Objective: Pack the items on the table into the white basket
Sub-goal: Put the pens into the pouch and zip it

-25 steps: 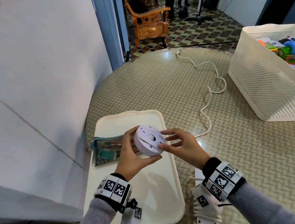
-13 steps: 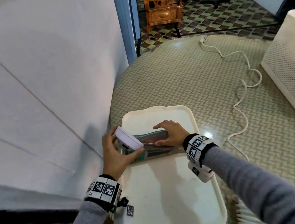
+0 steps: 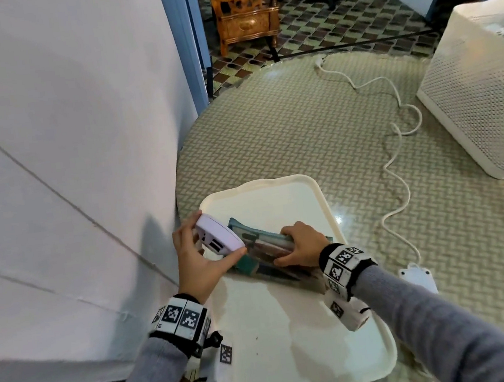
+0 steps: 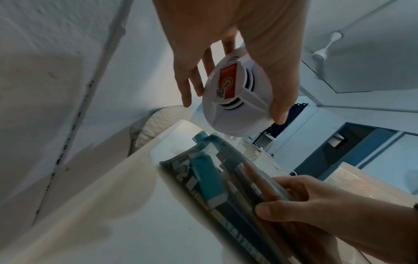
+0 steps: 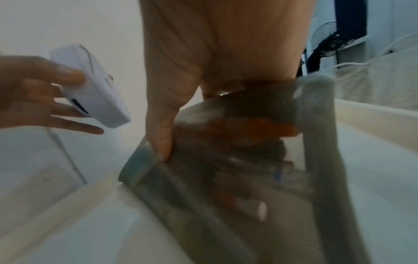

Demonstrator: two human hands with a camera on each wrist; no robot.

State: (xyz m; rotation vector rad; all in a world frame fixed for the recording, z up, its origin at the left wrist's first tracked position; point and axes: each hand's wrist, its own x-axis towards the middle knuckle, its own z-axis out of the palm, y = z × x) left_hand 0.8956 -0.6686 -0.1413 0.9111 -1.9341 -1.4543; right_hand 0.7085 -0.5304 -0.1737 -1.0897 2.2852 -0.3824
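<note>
The left hand (image 3: 199, 264) is pinching the round white detector (image 3: 218, 238) by its rim; just beside it, the right hand (image 3: 302, 244) is gripping the clear pencil pouch (image 3: 259, 251) on the tray (image 3: 308, 341); both seemingly need carrying rightward to the white basket (image 3: 483, 108), well apart.

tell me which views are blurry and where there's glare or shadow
Head view: mostly sharp, with glare on the table beside the tray and the left hand's shadow on the wall. Left wrist view: the white round device is sharp; the pencil pouch is smeared towards the bottom. Right wrist view: the blurriest, the pouch streaked under the right hand.
</note>
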